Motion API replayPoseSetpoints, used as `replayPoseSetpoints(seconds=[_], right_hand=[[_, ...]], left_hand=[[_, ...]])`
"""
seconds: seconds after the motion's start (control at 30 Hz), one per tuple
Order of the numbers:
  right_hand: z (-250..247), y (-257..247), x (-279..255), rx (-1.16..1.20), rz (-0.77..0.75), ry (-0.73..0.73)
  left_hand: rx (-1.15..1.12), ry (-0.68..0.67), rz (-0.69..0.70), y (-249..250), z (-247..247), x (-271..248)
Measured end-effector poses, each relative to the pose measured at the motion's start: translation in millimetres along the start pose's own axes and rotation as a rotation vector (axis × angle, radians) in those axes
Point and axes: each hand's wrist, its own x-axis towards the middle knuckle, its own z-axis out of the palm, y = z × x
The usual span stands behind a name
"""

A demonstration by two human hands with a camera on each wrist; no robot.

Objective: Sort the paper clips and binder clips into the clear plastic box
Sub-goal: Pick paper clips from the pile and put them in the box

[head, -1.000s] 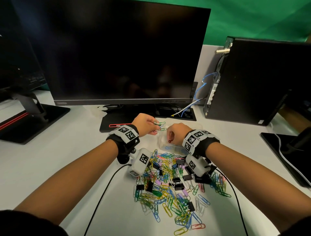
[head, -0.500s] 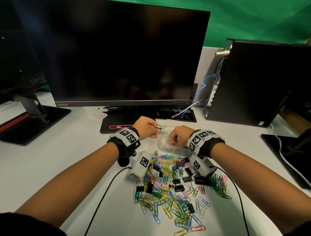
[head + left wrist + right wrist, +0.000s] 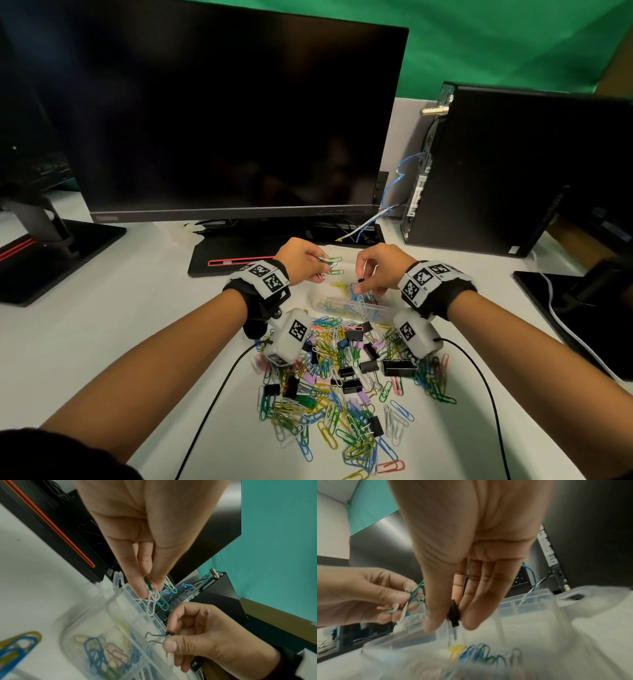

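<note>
No readable writing anywhere — only black-and-white square tags on my two wristbands. My left hand [image 3: 301,262], fingers [image 3: 142,586] pinched on a small bunch of paper clips [image 3: 157,596], green and white, several, exact count unclear, held over the far end of the clear plastic box [image 3: 346,306]. My right hand [image 3: 378,270] pinches one black binder clip [image 3: 453,613] just above the box, wire handles pointing down. The box sits mid-counter [image 3: 102,308], a few coloured clips already inside. Loose pile [image 3: 339,387] toward the counter's near edge — dozens of paper clips, about ten black binder clips.
</note>
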Motion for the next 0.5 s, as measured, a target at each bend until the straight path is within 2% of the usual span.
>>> replayPoseSetpoints(seconds=[0.17,0.37,0.5], right_hand=[[-12,13,-8,0.117,0.046,0.101],[-19,18,-18,0.097,0.048,0.111],[-24,24,-29,0.090,0.010,0.140]], left_hand=[[0.046,-0.028,0.043,6,14,5],[0.235,-0.142,0.055,6,25,7],[0.396,-0.170,0.200,5,21,-2]])
